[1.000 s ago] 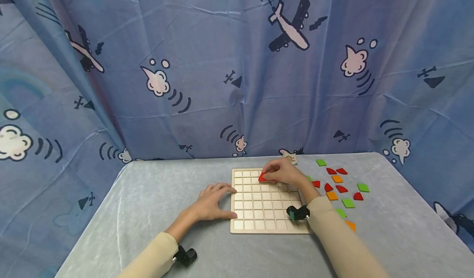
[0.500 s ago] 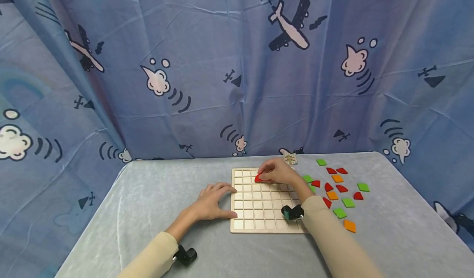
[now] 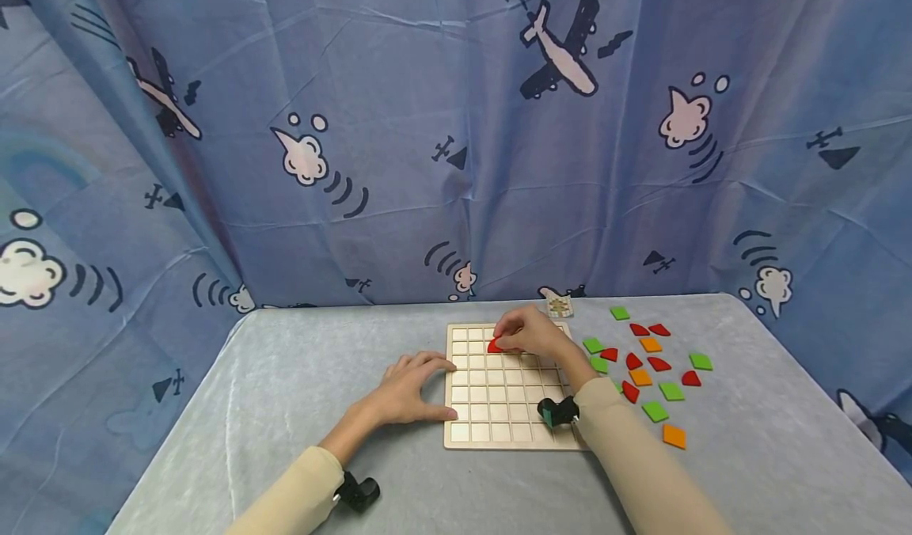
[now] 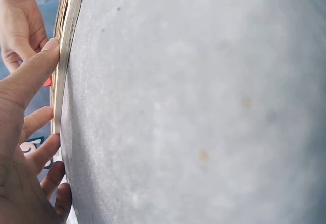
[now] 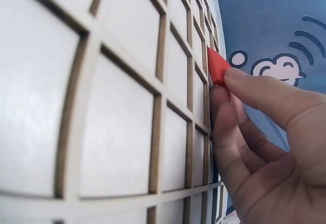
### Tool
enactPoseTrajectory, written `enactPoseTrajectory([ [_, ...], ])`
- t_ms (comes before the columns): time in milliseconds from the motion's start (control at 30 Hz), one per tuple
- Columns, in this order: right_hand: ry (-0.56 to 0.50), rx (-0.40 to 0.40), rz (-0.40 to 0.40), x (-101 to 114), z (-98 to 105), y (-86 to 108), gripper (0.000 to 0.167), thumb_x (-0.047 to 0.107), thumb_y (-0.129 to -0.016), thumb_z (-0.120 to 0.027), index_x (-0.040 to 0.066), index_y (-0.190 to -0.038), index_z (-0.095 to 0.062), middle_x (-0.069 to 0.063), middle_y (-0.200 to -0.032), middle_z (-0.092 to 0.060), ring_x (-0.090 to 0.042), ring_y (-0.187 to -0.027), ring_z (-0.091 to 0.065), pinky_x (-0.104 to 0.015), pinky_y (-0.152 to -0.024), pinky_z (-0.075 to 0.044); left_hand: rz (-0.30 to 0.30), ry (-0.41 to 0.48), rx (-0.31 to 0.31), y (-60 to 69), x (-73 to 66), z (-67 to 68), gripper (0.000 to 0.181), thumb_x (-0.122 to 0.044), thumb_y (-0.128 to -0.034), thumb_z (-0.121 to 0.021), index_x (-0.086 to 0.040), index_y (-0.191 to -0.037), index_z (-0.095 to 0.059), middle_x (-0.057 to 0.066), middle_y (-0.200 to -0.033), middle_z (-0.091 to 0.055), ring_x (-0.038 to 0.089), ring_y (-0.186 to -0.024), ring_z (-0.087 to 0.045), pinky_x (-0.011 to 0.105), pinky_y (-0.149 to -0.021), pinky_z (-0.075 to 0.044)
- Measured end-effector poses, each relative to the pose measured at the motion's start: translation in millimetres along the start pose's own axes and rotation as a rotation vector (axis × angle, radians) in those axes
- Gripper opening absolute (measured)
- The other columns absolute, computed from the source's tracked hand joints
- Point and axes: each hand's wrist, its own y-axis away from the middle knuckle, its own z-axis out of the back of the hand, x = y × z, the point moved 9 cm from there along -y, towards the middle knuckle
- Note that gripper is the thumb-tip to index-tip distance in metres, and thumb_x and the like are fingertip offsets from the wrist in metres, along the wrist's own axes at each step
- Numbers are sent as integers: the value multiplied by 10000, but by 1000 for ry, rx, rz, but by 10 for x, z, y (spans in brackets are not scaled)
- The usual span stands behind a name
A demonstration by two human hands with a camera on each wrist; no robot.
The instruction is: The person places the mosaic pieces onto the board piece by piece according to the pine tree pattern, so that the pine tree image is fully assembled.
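Note:
A square wooden grid board (image 3: 487,444) with raised ridges lies on the table. Near its far side, my right hand (image 3: 530,334) pinches a red quarter-round tile (image 3: 493,347) between thumb and fingers, over the cells of an upper row. In the right wrist view the red tile (image 5: 217,67) is tilted against the grid, its far part hidden by the thumb. My left hand (image 3: 406,391) rests at the board's left edge, thumb and forefinger spread and touching the rim. The left wrist view shows those fingertips (image 4: 51,44) on the board's side.
Right of the board lie several loose tiles: green squares (image 3: 671,392), orange squares (image 3: 674,436) and red quarter-rounds (image 3: 691,378). A small patterned card (image 3: 560,306) lies behind the board. A blue printed curtain (image 3: 399,163) hangs behind the grey-covered table (image 3: 313,345).
My right hand has shifted slightly left over the board with the red tile, uncovering more loose tiles on the right. The left hand has stayed in place.

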Motion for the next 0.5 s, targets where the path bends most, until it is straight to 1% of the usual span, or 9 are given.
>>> enactPoseTrajectory([
  [167, 22, 2, 19, 17, 1, -7, 83, 46, -860, -730, 19, -938, -725, -93, -841, -723, -118, -634, -555, -267, -593, -484, -1, 2, 1, -3, -5, 1, 736, -605, -753, -769, -279, -1373, -544, -3, -1502, -462, 304, -1330, -413, 549, -978, -360],
  [333, 25, 6, 29, 22, 7, -5, 88, 43, -857, -733, 13, -939, -728, -114, -850, -728, -118, -641, -557, -264, -593, -479, 0, 5, 3, -1, -18, 6, 739, -593, -749, -779, -276, -1374, -544, 6, -1506, -460, 309, -1328, -414, 554, -985, -359],
  [500, 25, 7, 31, 14, 7, -13, 87, 55, -853, -743, 18, -931, -730, -107, -850, -733, -119, -651, -565, -273, -602, -485, -7, 8, 0, 1, -33, 13, 742, -583, -746, -786, -267, -1373, -547, 16, -1502, -465, 311, -1318, -420, 553, -979, -362],
])
